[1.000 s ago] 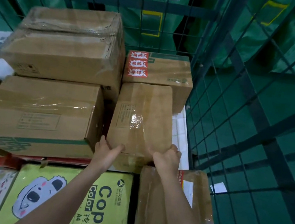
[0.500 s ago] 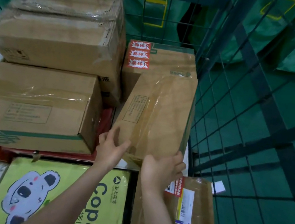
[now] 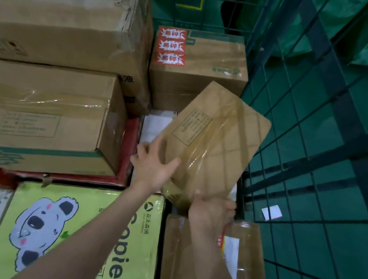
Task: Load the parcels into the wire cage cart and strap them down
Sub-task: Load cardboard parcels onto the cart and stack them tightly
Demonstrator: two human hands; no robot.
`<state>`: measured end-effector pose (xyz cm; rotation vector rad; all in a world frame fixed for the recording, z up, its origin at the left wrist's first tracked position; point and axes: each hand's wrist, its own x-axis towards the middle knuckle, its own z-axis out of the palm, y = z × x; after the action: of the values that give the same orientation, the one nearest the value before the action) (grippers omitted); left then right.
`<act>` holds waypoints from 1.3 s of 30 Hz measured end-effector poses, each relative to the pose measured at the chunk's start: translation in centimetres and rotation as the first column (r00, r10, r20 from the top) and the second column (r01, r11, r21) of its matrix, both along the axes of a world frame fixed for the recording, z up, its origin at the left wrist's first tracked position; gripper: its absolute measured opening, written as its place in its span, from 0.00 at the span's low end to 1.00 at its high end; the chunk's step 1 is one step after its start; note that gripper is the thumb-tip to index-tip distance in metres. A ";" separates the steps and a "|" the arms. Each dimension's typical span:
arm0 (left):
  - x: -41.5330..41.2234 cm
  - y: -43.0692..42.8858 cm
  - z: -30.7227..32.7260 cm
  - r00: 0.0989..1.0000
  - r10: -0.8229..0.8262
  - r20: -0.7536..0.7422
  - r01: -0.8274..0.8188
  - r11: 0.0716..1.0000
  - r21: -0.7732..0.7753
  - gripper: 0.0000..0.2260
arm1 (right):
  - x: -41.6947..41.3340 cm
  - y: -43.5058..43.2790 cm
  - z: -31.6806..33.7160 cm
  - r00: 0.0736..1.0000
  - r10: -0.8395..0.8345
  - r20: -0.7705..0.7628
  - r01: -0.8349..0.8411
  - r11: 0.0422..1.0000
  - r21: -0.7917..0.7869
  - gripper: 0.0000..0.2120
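**Inspector:** Left hand [image 3: 153, 168]?

**Clerk:** Flat against the parcel's [image 3: 214, 142] lower left edge. The fingers are spread and straight, with the thumb over the face. It is steadying, not clamping.

**Inspector:** Parcel's position?

**Clerk:** Raised and tilted, just in front of the sticker box [image 3: 200, 68]. Its far corner overlaps that box's front.

**Inspector:** Right hand [image 3: 212, 212]?

**Clerk:** Also in front of the sticker box, curled round the parcel's near corner, thumb on top and fingers beneath.

**Inspector:** Handling?

**Clerk:** Judged light, since it is held tipped by one end. The cardboard is stiff, but the glossy tape over the face looks slippery. Corners and edges give the surer hold.

**Inspector:** Further right?

**Clerk:** The cage wall [image 3: 321, 163], right of the sticker box and close beside the parcel's edge. I cannot tell whether they touch.
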<state>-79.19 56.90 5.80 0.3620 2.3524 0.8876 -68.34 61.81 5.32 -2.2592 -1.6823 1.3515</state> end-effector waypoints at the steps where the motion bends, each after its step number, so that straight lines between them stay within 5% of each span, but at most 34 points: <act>1: -0.7 0.1 0.0 1.000 -0.010 -0.019 0.010 1.000 0.003 0.31 | -0.1 -0.5 -0.2 0.998 0.055 0.006 -0.055 0.998 -0.014 0.32; 5: -4.7 0.4 -0.1 0.995 -0.086 -0.051 0.089 0.994 0.063 0.32 | -1.3 -1.3 -0.6 0.951 0.304 0.060 -0.302 0.953 -0.037 0.23; 9: -7.0 0.5 -0.1 0.999 -0.035 0.004 0.033 0.975 0.221 0.36 | -2.1 -0.6 -0.1 0.943 0.321 -0.087 -0.326 0.944 -0.053 0.16; 12: -6.5 0.5 -1.0 0.917 0.231 0.324 -0.302 0.935 0.187 0.43 | -2.8 0.4 -0.3 0.954 0.236 -0.185 -0.259 0.959 -0.117 0.18; 15: -3.5 0.8 -2.2 0.869 0.136 0.476 -0.198 0.977 0.082 0.44 | -3.7 1.0 -0.7 0.938 0.313 -0.148 -0.334 0.932 -0.141 0.15; 19: -4.7 1.6 -3.7 0.935 0.107 0.339 -0.210 0.936 0.283 0.45 | -5.5 1.0 -0.9 0.906 0.383 -0.180 -0.413 0.894 -0.175 0.12; 23: -8.0 2.9 -4.0 0.972 0.009 0.235 -0.067 0.968 0.241 0.42 | -7.2 2.3 -1.4 0.864 0.407 -0.296 -0.474 0.856 -0.206 0.11; 28: -9.5 3.6 -5.0 0.984 0.040 0.176 -0.084 0.965 0.249 0.35 | -7.1 5.6 -2.9 0.921 0.197 -0.337 -0.326 0.862 -0.388 0.19; 36: -11.7 4.7 -2.2 0.984 0.066 0.167 -0.134 0.888 0.440 0.39 | -9.3 4.7 -4.7 0.849 0.358 -0.389 -0.422 0.902 -0.092 0.22; 39: -12.4 6.4 0.1 0.995 -0.054 0.089 0.016 0.926 0.377 0.38 | -11.1 4.9 -4.1 0.841 0.371 -0.394 -0.424 0.904 -0.052 0.20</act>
<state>-91.63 63.25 5.93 0.5001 2.0730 1.3126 -79.46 66.74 1.24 -1.5930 -2.0288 1.8909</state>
